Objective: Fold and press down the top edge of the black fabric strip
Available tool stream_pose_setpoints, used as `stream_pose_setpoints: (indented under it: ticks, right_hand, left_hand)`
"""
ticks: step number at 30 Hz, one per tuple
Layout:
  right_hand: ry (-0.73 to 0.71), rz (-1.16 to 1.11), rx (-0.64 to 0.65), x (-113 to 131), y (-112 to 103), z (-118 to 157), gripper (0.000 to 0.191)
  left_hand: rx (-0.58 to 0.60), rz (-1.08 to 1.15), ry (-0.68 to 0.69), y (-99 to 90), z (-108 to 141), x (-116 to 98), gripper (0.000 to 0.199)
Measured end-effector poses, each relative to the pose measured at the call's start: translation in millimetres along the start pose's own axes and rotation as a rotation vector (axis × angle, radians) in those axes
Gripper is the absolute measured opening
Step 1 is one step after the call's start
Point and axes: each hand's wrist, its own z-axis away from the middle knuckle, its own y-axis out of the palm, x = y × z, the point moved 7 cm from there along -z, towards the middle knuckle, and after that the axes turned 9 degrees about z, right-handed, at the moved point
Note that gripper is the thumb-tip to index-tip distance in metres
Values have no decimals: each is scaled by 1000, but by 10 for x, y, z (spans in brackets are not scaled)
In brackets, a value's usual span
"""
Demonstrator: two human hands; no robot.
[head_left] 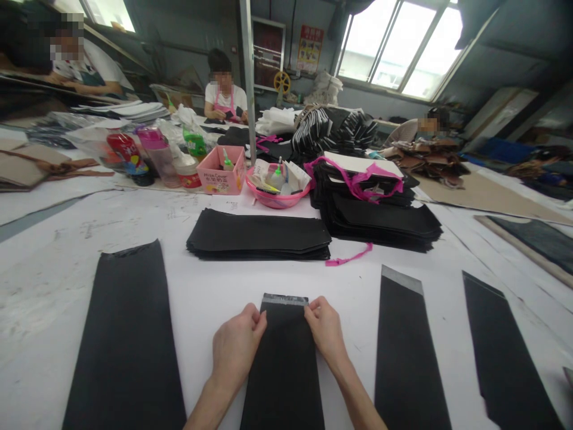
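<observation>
A long black strip of sheet material [286, 364] lies in front of me, with a pale grey band across its far end. My left hand [237, 346] pinches its left edge near that band, fingers closed. On the opposite edge, my right hand [326, 331] grips the strip between thumb and fingers. To the left lies a wider black piece [128, 340]. Right of my hands is a black strip with a grey end band [407, 352], and beyond it another black strip [505, 352]. The near ends of the pieces run out of view.
A stack of black pieces [259, 233] stands ahead, beside a taller stack [385, 221] with a pink ribbon [353, 179]. Behind are a pink basin [278, 200], a pink box [221, 173] and bottles [159, 155]. Co-workers [226, 95] sit across the white table [215, 292].
</observation>
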Motion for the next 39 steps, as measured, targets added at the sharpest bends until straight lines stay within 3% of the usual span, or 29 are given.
stream_pose_setpoints:
  ticks: [27, 39]
  right_hand:
    - [-47, 13, -65, 34, -47, -2, 11]
    - [-50, 16, -78, 37, -49, -9, 12]
  left_hand:
    - [21, -90, 36, -29, 31, -85, 26]
    - [-61, -160, 106, -36, 83, -151, 17]
